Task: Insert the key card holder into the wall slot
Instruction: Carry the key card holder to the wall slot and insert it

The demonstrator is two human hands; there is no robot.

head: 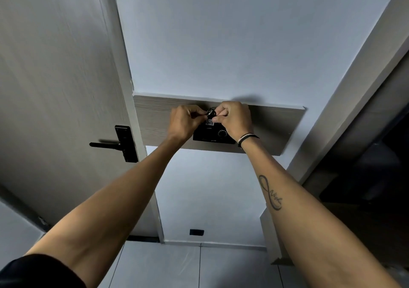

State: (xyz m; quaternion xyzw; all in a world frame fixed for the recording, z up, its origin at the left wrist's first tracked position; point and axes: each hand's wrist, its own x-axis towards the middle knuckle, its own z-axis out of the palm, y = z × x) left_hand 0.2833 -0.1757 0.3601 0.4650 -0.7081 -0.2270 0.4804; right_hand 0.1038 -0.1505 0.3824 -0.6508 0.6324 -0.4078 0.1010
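A black wall unit (212, 136) with a round dial is fixed on a wooden wall panel (272, 128). Just above it both hands pinch a small key card holder (210, 121) with a white label and a metal key ring (211, 111) on top. My left hand (186, 119) grips it from the left and my right hand (235, 119) from the right, fingers closed. The holder's lower edge meets the top of the black unit. The slot itself is hidden behind my fingers.
A pale door (55, 88) with a black lever handle (110, 144) stands to the left. A dark doorway (376, 166) opens on the right. A black socket (196, 232) sits low on the wall above the tiled floor (199, 265).
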